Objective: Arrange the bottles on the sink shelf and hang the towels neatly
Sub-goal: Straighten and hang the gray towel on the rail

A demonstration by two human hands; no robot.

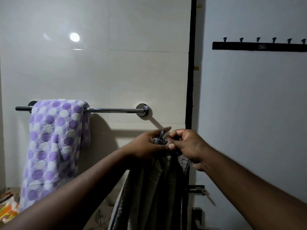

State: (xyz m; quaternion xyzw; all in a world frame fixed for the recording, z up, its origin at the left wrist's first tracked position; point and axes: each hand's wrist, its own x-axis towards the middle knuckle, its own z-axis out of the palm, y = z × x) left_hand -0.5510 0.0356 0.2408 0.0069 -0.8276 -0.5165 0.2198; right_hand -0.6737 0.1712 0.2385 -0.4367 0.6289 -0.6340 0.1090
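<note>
Hands [167, 145] pinch grey towel [154, 188] top, between them.

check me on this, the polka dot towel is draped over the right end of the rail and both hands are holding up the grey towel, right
Not quite. In the head view the polka dot towel is draped over the left end of the rail, not the right; the right end is bare. The rest holds: the left hand and right hand both grip the top of the grey towel.
</note>
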